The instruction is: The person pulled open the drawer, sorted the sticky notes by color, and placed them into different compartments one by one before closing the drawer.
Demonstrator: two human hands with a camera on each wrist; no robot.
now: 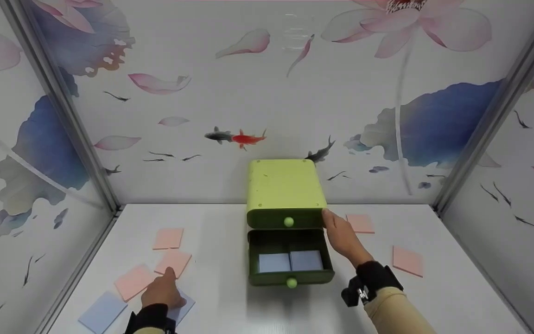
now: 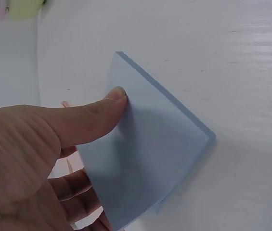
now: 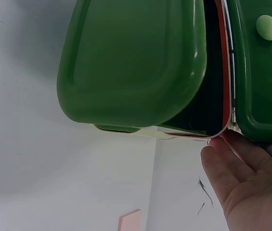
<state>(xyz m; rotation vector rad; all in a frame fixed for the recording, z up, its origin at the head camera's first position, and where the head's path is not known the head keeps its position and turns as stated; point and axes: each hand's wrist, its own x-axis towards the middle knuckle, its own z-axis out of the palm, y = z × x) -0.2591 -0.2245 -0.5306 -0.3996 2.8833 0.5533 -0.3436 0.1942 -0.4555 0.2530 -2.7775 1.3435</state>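
My left hand (image 1: 162,291) pinches a blue sticky note pad (image 2: 145,130), thumb on its face and the other fingers beneath; the pad is tilted in the left wrist view. Right of centre stands a small green drawer cabinet (image 1: 285,185). Its lower drawer (image 1: 290,278) is pulled out, with two pale blue pads (image 1: 306,260) side by side inside. The upper drawer (image 1: 267,220) is closed. My right hand (image 1: 343,237) rests its fingertips against the cabinet's right side, its fingers extended in the right wrist view (image 3: 256,173).
Another blue pad (image 1: 103,311) lies at the front left. Pink pads (image 1: 133,281) lie near my left hand, one (image 1: 168,238) farther back. Two more pink pads, one at the back (image 1: 360,223) and one nearer (image 1: 407,260), lie right of the cabinet. Printed panels (image 1: 179,162) wall the white table.
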